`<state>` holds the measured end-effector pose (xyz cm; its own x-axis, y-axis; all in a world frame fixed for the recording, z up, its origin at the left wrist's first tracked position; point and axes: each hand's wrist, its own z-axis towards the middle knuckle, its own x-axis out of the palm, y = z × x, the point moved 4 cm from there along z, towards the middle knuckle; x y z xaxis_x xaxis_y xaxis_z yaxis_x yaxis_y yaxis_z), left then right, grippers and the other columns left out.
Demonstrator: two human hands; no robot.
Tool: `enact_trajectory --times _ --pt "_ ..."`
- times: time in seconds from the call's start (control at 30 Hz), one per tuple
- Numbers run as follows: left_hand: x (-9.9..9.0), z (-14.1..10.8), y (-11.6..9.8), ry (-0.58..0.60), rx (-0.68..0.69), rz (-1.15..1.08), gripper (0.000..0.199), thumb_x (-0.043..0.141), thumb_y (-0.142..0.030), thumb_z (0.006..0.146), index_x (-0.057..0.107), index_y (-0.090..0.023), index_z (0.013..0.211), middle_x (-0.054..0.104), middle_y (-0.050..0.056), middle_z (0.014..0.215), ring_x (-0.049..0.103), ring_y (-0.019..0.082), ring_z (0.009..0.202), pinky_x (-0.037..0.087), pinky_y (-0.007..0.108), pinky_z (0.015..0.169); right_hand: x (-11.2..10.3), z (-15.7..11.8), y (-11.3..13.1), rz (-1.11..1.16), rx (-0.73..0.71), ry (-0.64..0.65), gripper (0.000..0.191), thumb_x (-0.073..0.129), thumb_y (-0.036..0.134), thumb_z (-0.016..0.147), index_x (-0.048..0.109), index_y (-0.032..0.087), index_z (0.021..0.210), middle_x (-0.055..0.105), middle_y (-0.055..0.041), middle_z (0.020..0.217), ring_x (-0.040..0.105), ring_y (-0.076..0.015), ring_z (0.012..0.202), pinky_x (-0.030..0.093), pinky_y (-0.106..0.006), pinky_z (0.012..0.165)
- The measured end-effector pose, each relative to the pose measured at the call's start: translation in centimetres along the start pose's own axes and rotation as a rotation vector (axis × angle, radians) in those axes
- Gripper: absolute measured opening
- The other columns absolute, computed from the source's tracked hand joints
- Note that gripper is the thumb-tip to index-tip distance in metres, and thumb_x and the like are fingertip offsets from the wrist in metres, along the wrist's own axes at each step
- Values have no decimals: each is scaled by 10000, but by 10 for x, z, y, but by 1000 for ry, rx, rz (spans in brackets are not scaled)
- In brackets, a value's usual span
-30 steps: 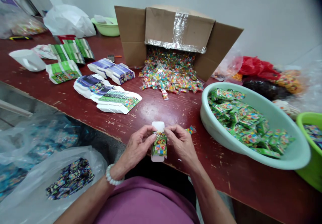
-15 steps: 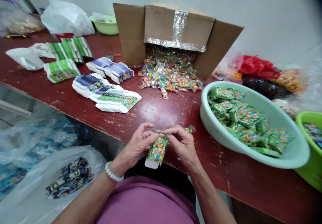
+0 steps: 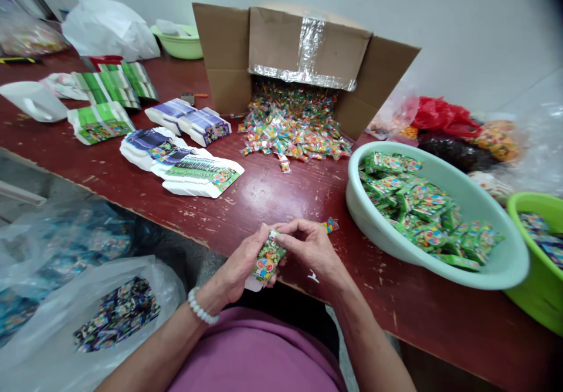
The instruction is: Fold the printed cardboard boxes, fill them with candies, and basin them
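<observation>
My left hand (image 3: pixel 240 263) is wrapped around a small green printed candy box (image 3: pixel 268 259) just over the table's near edge. A white end flap of the box sticks out at its lower end. Thumb and fingers of my right hand (image 3: pixel 314 254) are closed at the upper end of the same box. A wrapped candy packet (image 3: pixel 331 225) lies beyond my right hand. Near my right wrist there is a small white scrap (image 3: pixel 313 276).
A cardboard box (image 3: pixel 308 46) spills wrapped candies (image 3: pixel 294 134). Stacks of flat cartons (image 3: pixel 197 172) lie left. A pale basin (image 3: pixel 365 216) of filled green boxes and a lime-green tub (image 3: pixel 534 298) stand right. A plastic bag (image 3: pixel 39 351) sits lower left.
My left hand has closed further around the box, its fingers now showing on the far side. My right fingers stay at the upper end. The white scrap is now in fuller view.
</observation>
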<state>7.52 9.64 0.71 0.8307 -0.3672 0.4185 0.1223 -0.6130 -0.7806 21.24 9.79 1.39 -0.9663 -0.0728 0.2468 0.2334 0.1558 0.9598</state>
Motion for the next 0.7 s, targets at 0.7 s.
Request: enact_trajectory --times 0.7 --pt "-15 3 -9 -100 71 99 582 551 -631 894 615 -229 1309 698 82 1006 616 139 591 463 204 413 17 -13 13 -629 -458 -24 112 611 240 924 715 227 966 687 -71 984 623 -209 968 484 -355 880"
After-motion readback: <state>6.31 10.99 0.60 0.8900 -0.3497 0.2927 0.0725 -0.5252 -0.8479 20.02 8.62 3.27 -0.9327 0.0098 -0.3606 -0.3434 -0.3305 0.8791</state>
